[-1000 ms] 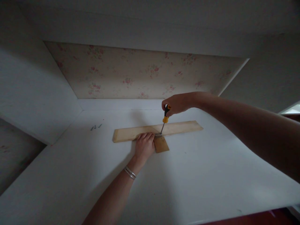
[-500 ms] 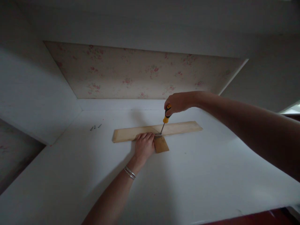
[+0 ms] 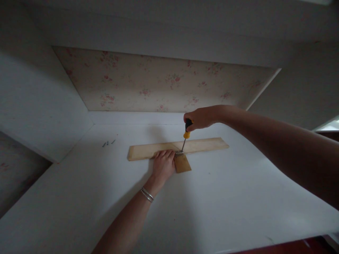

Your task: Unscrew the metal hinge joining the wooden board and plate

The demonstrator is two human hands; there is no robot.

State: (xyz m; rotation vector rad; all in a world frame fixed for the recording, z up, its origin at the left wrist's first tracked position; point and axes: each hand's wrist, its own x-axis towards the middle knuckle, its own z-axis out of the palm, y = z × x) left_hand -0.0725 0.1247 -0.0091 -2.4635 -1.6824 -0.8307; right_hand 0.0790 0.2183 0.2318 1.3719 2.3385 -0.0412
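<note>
Screwdriver (image 3: 186, 135) grasped in right hand (image 3: 200, 118), tip set at metal fitting (image 3: 179, 153) beside board (image 3: 205, 144) on bench (image 3: 230, 194); board pressed by left hand (image 3: 163, 164) — grip unclear. Fastening judged unfinished: three screws (image 3: 107, 143) lie loose.

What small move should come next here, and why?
Probably a turn of the screwdriver with the right hand: its tip appears to be at the metal hinge, while the left hand rests on the long wooden board.

Three grey metal screws (image 3: 107, 143) are lying far left. Also showing: one long pale wooden board (image 3: 205, 144), one short brown wooden block (image 3: 182, 164), one silvery fitting (image 3: 179, 153), one yellow-and-black screwdriver (image 3: 186, 134).
</note>
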